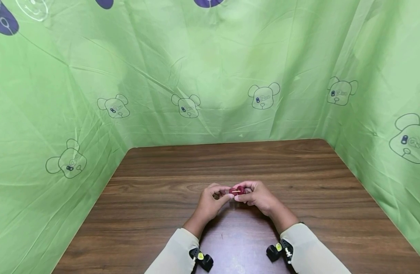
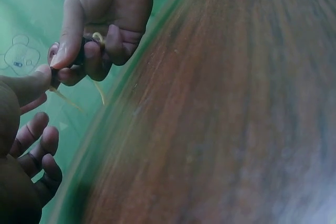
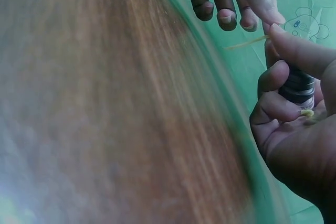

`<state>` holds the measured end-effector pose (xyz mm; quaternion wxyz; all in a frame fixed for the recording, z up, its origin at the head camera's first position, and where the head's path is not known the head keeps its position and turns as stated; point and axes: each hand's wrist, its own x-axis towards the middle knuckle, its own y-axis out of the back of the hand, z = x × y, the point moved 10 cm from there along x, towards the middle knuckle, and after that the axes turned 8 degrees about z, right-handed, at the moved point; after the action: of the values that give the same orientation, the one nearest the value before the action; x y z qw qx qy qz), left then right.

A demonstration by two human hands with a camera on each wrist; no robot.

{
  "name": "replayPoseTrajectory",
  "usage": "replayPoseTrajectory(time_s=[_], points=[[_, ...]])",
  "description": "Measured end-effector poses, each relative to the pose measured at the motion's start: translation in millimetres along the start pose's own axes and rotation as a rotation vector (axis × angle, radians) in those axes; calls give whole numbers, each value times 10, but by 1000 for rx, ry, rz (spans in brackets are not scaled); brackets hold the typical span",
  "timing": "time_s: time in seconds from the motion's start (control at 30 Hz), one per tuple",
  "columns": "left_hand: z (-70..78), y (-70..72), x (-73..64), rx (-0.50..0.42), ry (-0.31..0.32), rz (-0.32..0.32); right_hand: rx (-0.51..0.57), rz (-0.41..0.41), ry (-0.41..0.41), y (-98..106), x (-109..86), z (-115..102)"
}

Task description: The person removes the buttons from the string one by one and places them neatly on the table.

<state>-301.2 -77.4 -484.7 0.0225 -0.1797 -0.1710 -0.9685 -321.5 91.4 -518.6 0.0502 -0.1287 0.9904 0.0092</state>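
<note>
A small cluster of dark red, bead-like pieces (image 1: 241, 189) is held up between both hands over the table. A thin yellow cord (image 3: 245, 43) runs out of it and hangs loose, and a short loop of cord (image 2: 99, 37) shows near the right fingers. My left hand (image 1: 210, 201) pinches the cluster's left end between thumb and forefinger, its other fingers loosely bent. The right hand (image 1: 261, 198) holds the rest between thumb and curled fingers. Dark, banded pieces (image 3: 298, 85) show inside its grip, partly covered. The two thumb tips almost meet.
Below the hands spreads a brown wood-grain table (image 1: 155, 171). A green curtain (image 1: 220, 76) printed with bear heads encloses its back and both sides. Each light sleeve (image 1: 177, 251) carries a small black wrist camera (image 1: 205, 262).
</note>
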Motion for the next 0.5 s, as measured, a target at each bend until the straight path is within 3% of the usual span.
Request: replayPoseTrajectory(time_s=[0.5], points=[[24,-31,-8,0,-46,-49,53,-26,-14,-30,-16,-8]])
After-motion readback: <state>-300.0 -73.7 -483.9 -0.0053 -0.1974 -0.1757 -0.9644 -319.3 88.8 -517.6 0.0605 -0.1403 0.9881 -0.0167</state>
